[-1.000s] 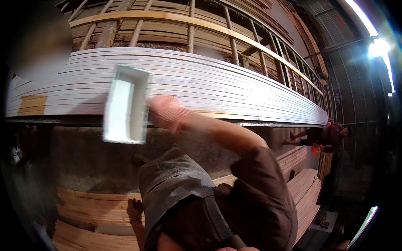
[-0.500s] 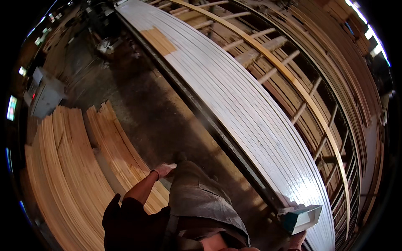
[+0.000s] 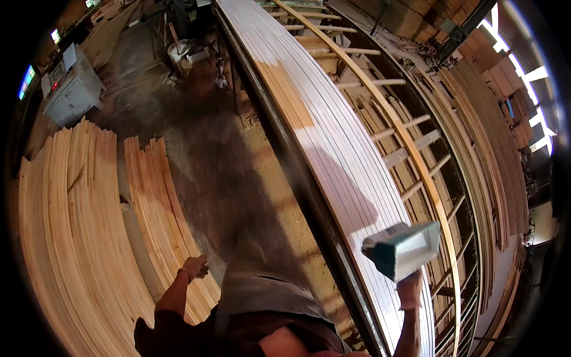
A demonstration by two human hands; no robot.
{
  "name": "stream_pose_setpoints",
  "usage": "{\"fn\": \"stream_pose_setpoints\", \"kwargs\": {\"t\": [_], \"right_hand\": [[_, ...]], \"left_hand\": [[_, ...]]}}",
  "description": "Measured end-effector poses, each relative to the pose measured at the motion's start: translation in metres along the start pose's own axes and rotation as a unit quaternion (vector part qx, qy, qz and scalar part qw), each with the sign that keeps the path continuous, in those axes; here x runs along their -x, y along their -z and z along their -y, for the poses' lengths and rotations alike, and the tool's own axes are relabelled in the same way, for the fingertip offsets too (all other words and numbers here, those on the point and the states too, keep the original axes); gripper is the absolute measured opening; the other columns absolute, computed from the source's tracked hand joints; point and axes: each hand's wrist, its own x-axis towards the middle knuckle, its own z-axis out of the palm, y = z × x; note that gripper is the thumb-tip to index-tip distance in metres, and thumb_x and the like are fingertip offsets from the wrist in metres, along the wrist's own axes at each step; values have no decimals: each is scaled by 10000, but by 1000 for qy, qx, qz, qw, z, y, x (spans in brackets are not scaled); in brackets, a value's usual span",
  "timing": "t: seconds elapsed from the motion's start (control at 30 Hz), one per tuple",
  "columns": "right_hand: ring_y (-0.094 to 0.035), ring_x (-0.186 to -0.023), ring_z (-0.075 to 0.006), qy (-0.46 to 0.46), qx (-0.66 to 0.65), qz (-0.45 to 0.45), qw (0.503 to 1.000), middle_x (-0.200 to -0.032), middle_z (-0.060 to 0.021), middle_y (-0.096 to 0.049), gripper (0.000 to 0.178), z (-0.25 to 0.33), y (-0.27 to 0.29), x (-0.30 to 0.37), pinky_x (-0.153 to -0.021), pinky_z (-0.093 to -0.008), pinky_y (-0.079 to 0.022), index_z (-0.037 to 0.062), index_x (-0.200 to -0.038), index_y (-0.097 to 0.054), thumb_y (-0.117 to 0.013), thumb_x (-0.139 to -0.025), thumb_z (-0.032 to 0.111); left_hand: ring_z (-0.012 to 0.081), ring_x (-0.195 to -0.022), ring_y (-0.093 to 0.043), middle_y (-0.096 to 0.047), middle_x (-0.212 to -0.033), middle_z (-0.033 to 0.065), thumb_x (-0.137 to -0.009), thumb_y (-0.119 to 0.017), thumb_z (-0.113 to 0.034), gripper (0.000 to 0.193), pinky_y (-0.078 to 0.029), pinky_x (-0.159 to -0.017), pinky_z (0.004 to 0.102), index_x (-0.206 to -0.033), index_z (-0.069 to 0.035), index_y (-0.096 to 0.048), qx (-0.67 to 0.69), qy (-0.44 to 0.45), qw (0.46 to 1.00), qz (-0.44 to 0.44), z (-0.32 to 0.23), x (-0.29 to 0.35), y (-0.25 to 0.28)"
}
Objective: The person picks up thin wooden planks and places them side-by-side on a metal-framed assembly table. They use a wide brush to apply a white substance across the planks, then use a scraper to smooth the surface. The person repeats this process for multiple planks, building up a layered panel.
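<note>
The outstretched right hand [image 3: 410,290] grips a box [image 3: 404,249]; the left hand [image 3: 194,267] hangs half-open.

**Site: woodworking workshop, indoors**

Basis: long timber in quantity. Left, bare wood strips [image 3: 74,226] lie stacked in low piles. Centre, white-coated boards [image 3: 351,143] lie side by side, running near to far, one patch uncoated. Right, a wooden rack [image 3: 410,146] with cross-poles; farther right, piled brown boards [image 3: 485,149]. Floor [image 3: 190,160] dark, stained. Far left, grey cabinet [image 3: 74,101], red light.
</note>
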Motion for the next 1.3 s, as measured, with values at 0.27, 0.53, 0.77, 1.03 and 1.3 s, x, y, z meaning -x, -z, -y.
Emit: {"fn": "stream_pose_setpoints", "kwargs": {"t": [0.27, 0.53, 0.77, 1.03, 1.3], "right_hand": [[-717, -696, -242, 307, 366, 28, 878, -805, -101, -742, 183, 227, -34, -351, -490, -424, -561, 80, -885, -764, -633, -870, 207], [-703, -999, -412, 317, 115, 34, 941, -1040, -247, -723, 318, 426, -10, -688, -875, -474, -570, 16, -1041, -740, -518, -962, 229], [-697, -1088, -391, 101, -194, 87, 972, -1131, -242, -716, 294, 574, 11, -846, -866, -448, -583, 27, -1085, -742, -559, -906, 170], [-682, -1114, -373, 119, -182, 70, 974, -1145, -244, -707, 422, 564, 4, -840, -952, -486, -530, 20, -1188, -703, -599, -933, 339], [-651, -1144, -271, 169, 181, 16, 969, -1188, -100, -710, 286, 404, 18, -569, -1007, -366, -514, 95, -1188, -704, -607, -920, 79]], "left_hand": [[142, -540, -377, -341, -635, -8, -935, -601, -347, 383, -320, -521, 354, -703, -174, -349, 277, -21, 959, 64, -49, -26, 96], [85, -537, -386, -435, -644, -24, -932, -586, -209, 272, -315, -491, 281, -710, -164, -435, 239, -57, 969, -15, -219, -54, 83], [84, -559, -469, -447, -664, -60, -951, -641, -331, 250, -325, -494, 241, -774, -199, -524, 326, -123, 935, 65, -279, -82, 123], [222, -778, -654, -668, -934, 92, -881, -668, -491, 478, -516, -697, 399, -1099, -66, -638, 202, 0, 979, -18, -259, -124, 180], [184, -560, -522, -514, -667, 10, -916, -649, -338, 281, -432, -543, 319, -773, -124, -537, 147, 18, 989, 28, -374, -147, 260]]}}
